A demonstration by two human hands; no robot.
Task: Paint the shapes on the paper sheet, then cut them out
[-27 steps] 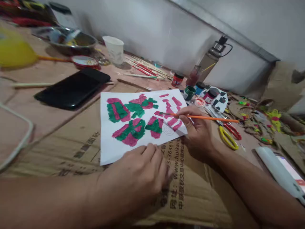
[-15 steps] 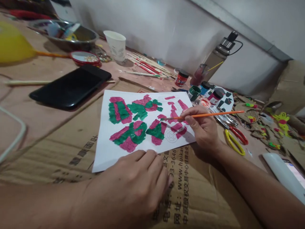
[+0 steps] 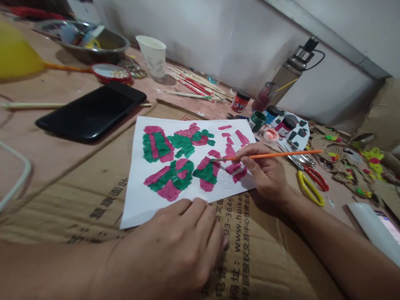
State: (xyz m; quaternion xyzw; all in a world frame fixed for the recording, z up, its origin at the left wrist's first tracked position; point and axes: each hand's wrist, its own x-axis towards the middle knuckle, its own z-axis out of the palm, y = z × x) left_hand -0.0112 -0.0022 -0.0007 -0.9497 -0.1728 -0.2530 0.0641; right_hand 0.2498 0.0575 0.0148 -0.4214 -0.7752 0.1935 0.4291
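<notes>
My right hand (image 3: 265, 171) pinches an orange paintbrush (image 3: 287, 154), its bristles on a green and magenta painted shape. That shape belongs to a white sheet of paper (image 3: 134, 208) bearing several painted shapes and a few thin outlines, among them a spoked wheel (image 3: 225, 178). Against the sheet's near edge rests my left hand (image 3: 181, 241), fingers curled together and tips hidden beneath, so what they hold, if anything, does not show. Under the sheet lies printed cardboard (image 3: 103, 175). Just beyond the sheet stand an uncapped green paint jar (image 3: 257, 121) and a capped magenta jar (image 3: 286, 126).
A black phone (image 3: 93, 110) lies left, with a paper cup (image 3: 153, 56) and metal bowl (image 3: 84, 46) behind. Yellow-and-red-handled scissors (image 3: 311, 187) and cardboard crafts (image 3: 346, 162) are right. A steel flask (image 3: 287, 71) and red paint jar (image 3: 240, 101) stand near the wall.
The brush tip has shifted slightly down and right over the same shape, its handle a little more tilted. The whole view has moved slightly; my left hand stays at the paper's edge.
</notes>
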